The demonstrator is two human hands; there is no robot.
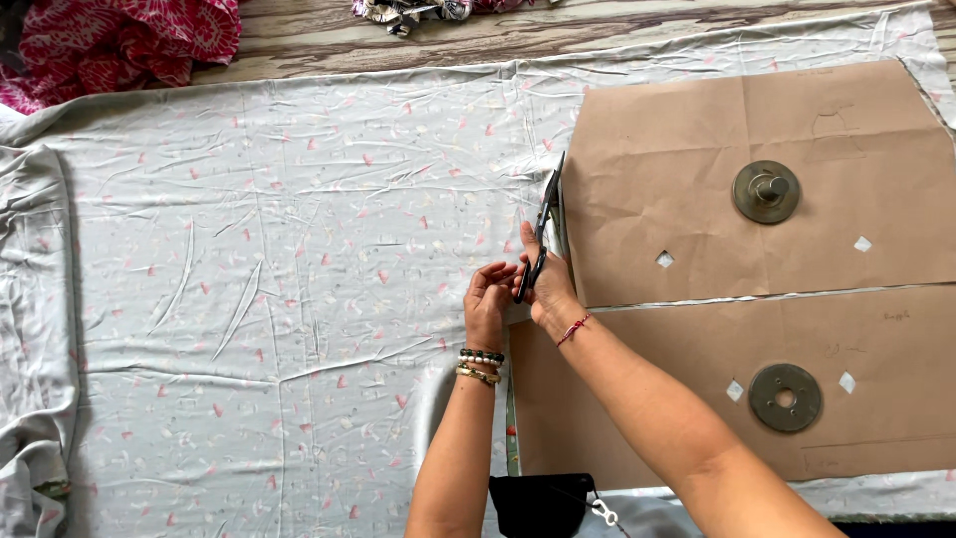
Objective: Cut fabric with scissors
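- Fabric [279, 259], pale grey with small pink flecks, lies spread flat over nearly the whole wooden table [398, 35], creased but smoothed out, apparently so it can be cut in one layer.
- Brown paper pattern pieces, an upper one [697, 130] and a lower one [647, 399], lie on the cloth at the right, almost edge to edge.
- Round metal weights, one on the upper piece [766, 191] and one on the lower [785, 398], seem there to keep the paper from shifting.
- Right hand [546, 289] is closed around the scissors [543, 234], blades pointing away along the upper piece's left edge.
- Left hand [487, 304] rests just beside it, fingers curled down onto the cloth, likely steadying it.
- Crumpled pink cloth [119, 45] sits at the far left corner.
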